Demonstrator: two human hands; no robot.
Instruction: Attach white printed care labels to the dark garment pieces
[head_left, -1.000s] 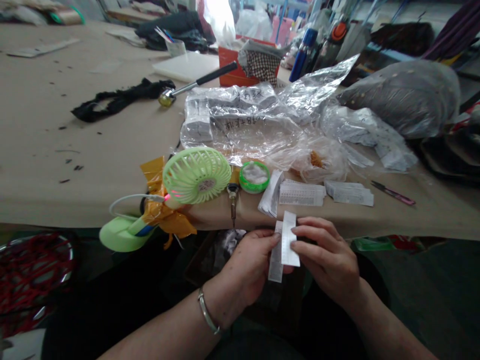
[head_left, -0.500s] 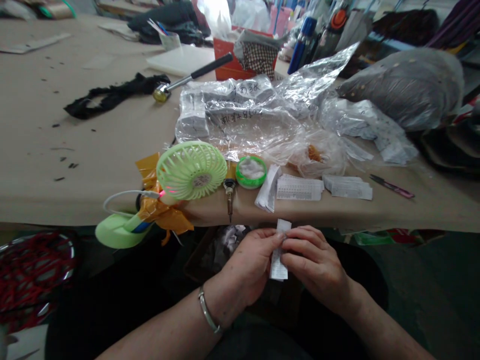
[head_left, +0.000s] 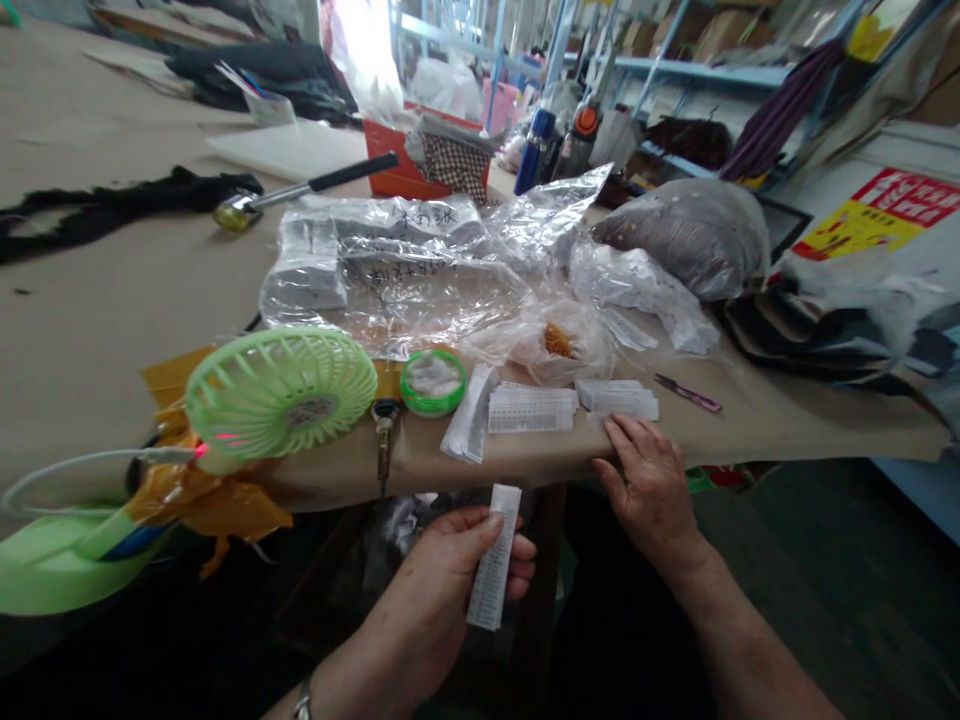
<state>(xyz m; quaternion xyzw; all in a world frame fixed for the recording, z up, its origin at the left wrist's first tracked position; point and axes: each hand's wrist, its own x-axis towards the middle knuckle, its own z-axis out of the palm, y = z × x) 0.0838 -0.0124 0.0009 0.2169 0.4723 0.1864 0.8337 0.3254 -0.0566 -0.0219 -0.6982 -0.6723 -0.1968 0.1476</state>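
My left hand (head_left: 442,570) is closed around a narrow bundle of white printed labels (head_left: 496,560), thumb on top and fingers beneath, just off the table's front edge. Over the tabletop, my right hand (head_left: 651,485) has its fingers stretched out, with the fingertips at the near edge of a pile of white labels (head_left: 622,397). Left of that pile lies a stack of printed labels (head_left: 532,412). Beside it sits a bundle of blank-looking white strips (head_left: 470,415). A green round tub (head_left: 433,402) holds white fluffy material.
A green fan (head_left: 281,390) with orange tape stands at the front left. A pointed tool, perhaps a soldering iron (head_left: 384,435), overhangs the edge. Clear plastic bags (head_left: 420,280), a hammer-like tool (head_left: 300,190) and pink-handled snips (head_left: 688,392) lie on the table.
My right hand has left the labels in my left hand and moved right and forward to the pile on the table. The view has swung to the right.
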